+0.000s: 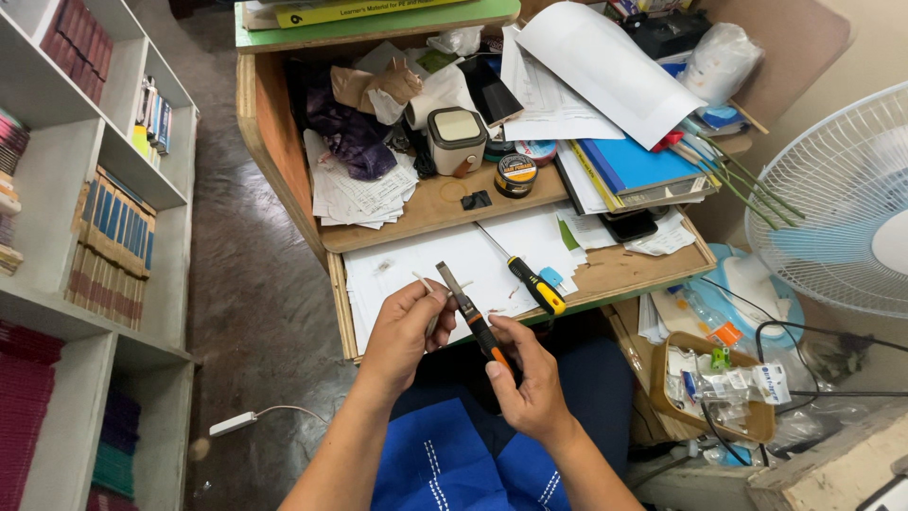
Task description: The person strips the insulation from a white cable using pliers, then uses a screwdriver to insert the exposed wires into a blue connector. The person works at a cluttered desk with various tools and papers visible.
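My right hand [530,377] grips the black and orange handle of a tool with a flat metal tip [470,314], held tilted up to the left. My left hand [405,331] pinches a small thin pale piece [426,282] right beside that metal tip. Both hands are over my lap, just in front of the wooden pull-out shelf [624,270]. A screwdriver with a black and yellow handle [528,278] lies on white papers on that shelf, just beyond my hands.
The desk holds piled papers, a blue folder [632,163], a cream lidded box [456,140], a round tin [515,174] and dark cloth. A white fan [842,203] stands right, a basket of small packets [719,386] below it. Bookshelves [95,208] line the left.
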